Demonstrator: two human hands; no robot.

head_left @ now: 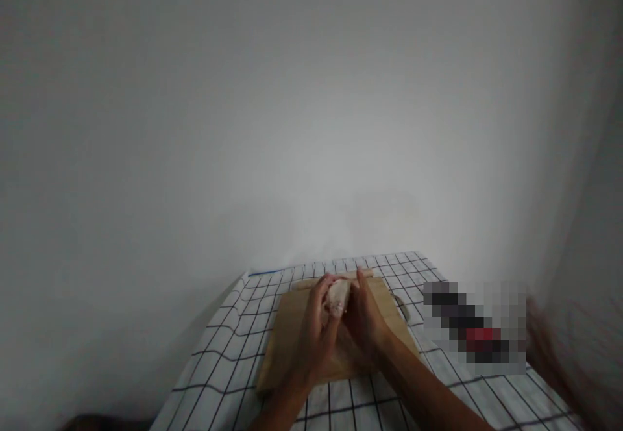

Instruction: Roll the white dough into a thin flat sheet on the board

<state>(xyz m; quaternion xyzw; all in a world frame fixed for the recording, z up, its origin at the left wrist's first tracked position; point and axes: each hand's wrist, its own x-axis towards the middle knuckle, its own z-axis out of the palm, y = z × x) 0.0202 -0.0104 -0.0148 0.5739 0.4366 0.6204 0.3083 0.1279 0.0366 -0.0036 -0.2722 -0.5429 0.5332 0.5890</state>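
We see the dough (338, 296) in the middle, held up between both hands, over the board (285, 333). The left hand (317, 330) and the right hand (366, 320) are cupped together, one on each side, and they clamp it between them. We judge it to be light, soft and a little sticky; it should dent easily, so we would take it with broad palms at its sides and not pinch with the fingertips. Its visible part looks somewhat taller than wide; the long axis seems to rise roughly upright, the top leaning slightly to the right. The lower end we cannot tell, because fingers cover it. Behind, at the far edge of the board, lies the rolling pin (304, 284), crosswise. Below all this, a checked cloth (219, 353) covers the desk.
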